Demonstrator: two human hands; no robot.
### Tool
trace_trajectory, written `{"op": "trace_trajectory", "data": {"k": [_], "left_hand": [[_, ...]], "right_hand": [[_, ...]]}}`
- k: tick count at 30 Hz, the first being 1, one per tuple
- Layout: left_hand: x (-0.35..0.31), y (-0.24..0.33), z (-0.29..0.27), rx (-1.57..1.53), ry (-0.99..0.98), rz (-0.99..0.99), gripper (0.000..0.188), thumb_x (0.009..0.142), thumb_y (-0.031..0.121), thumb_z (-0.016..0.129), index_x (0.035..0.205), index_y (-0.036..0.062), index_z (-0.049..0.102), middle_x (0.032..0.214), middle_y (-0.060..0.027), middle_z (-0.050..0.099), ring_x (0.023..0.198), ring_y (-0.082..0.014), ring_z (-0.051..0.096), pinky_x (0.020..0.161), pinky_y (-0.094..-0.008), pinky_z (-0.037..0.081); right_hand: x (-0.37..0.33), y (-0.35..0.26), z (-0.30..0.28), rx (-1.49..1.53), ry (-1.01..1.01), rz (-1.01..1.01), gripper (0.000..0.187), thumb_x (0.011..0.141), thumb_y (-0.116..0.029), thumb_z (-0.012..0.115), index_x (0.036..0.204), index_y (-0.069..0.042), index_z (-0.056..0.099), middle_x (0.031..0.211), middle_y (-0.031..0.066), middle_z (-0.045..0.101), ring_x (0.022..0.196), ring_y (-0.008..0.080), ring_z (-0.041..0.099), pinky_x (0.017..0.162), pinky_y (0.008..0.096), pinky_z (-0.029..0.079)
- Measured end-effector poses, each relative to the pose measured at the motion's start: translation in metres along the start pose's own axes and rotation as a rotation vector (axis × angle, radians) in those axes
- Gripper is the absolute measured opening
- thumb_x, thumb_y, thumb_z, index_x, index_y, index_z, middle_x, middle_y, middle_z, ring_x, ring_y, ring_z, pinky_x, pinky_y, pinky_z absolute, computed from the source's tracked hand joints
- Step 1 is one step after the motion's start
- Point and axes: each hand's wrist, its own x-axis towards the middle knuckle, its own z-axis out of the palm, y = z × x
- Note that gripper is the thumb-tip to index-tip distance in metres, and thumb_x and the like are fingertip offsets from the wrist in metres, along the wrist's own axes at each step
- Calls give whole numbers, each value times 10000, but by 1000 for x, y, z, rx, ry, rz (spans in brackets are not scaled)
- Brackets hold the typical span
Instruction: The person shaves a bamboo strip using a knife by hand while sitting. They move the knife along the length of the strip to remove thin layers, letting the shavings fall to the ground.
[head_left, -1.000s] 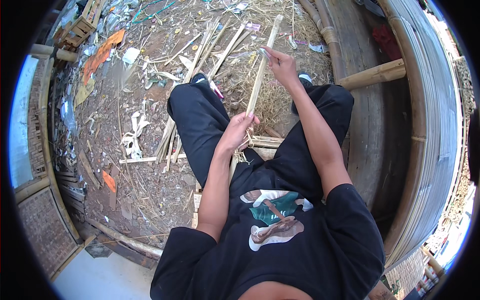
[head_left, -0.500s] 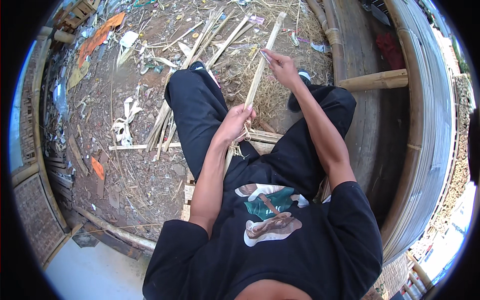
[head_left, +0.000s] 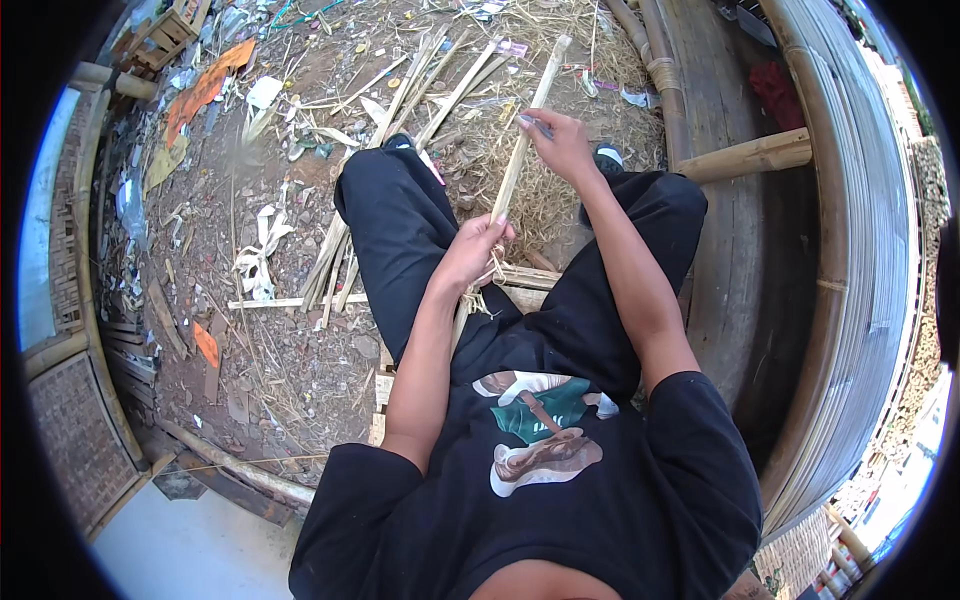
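A long pale bamboo strip (head_left: 513,170) slants up and away from my lap, between my knees. My left hand (head_left: 470,250) is wrapped round its lower part, and thin curled shavings (head_left: 478,298) hang just below that fist. Farther up, my right hand (head_left: 562,146) is closed on a small grey blade (head_left: 541,128), whose tip is by the strip's right edge. Its handle is hidden in my fingers. I cannot tell whether the blade touches the bamboo.
More split bamboo strips (head_left: 455,92) lie on the littered ground ahead and beside my left leg (head_left: 395,230). Dry shavings (head_left: 540,210) are heaped between my feet. To the right stand a bamboo rail (head_left: 745,158) and a plank bench (head_left: 735,240). An orange scrap (head_left: 205,90) lies far left.
My right hand with the blade has come slightly nearer to me along the strip. The left hand keeps its grip. The whole view has shifted a little.
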Motion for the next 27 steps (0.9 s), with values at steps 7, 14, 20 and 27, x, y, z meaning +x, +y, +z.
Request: {"op": "trace_trajectory", "data": {"k": [7,14,20,27], "left_hand": [[4,-3,-4,10,-12,22,310,1011,298,447,830,76,566,553,57,440,395,-27,372,356,-204,294],[7,-1,-7,40,130,43,323,1013,299,435,821,74,565,520,41,439,330,-53,350,302,-232,257],[-5,8,-6,-6,63,38,318,1013,303,426,836,77,564,523,44,434,332,-48,347,300,-226,260],[-9,18,2,-67,47,9,298,1017,281,412,870,64,553,531,42,422,321,-46,330,280,-220,270]], "right_hand": [[-12,-4,4,81,83,17,188,857,-189,654,974,-59,722,857,197,683,769,318,688,676,374,521],[-69,-44,-9,320,-183,-104,180,848,-136,679,1000,-46,718,831,141,709,697,161,659,641,280,497],[-60,3,-50,106,-496,162,344,758,-269,768,1044,-88,709,823,105,699,717,233,650,688,347,502],[-53,25,-44,-46,-492,86,597,729,-352,778,1247,-116,601,878,176,664,886,338,646,820,422,504]]}}
